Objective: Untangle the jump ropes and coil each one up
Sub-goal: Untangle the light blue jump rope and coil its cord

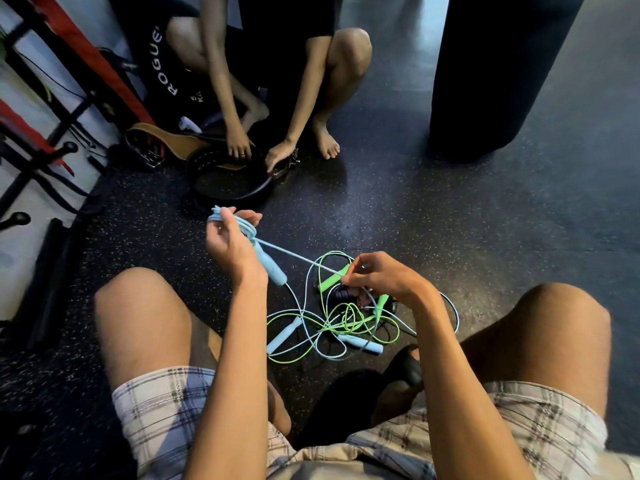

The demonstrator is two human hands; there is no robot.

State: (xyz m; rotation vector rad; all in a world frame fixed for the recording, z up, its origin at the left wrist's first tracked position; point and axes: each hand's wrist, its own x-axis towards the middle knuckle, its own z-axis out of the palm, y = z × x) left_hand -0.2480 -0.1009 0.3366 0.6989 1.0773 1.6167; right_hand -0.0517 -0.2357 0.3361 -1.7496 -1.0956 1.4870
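Plaid shorts (162, 410), left hand (230, 244) gripping one blue coil (247, 228), right hand (381, 275) pinching its cord (294, 256), three blue handles (283, 336)

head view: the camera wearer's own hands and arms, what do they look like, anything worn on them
Both arms are bare to the frame's lower edge: no sleeves, watch or bands by the left hand or right hand. A small shiny spot on a right-hand finger may be a ring. Pale plaid shorts are worn.
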